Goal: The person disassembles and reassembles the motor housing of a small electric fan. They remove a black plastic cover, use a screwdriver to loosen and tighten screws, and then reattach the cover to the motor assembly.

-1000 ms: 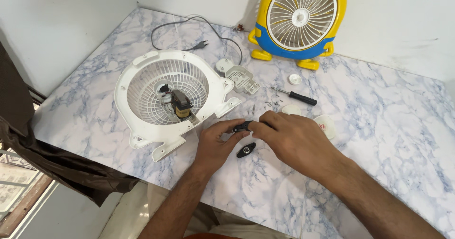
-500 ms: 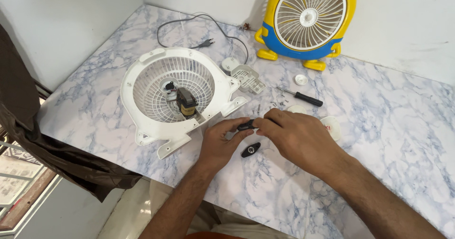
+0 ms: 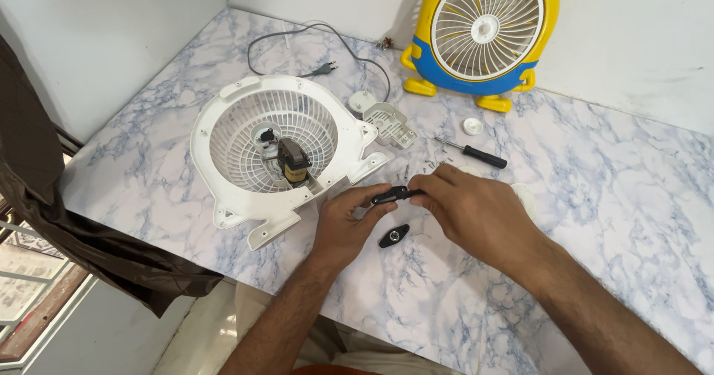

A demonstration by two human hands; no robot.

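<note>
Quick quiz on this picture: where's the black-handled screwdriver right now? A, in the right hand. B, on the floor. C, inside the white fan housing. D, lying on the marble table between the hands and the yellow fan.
D: the screwdriver lies loose on the marble table, past the right hand and short of the yellow fan; both hands hold a small black part.

We cannot make out the tiny screws [image 3: 416, 168] just beyond our hands, the right hand [image 3: 476, 213] covers one end of the black part [image 3: 393, 194], and the yellow fan's [image 3: 483, 36] top is cut off.
</note>
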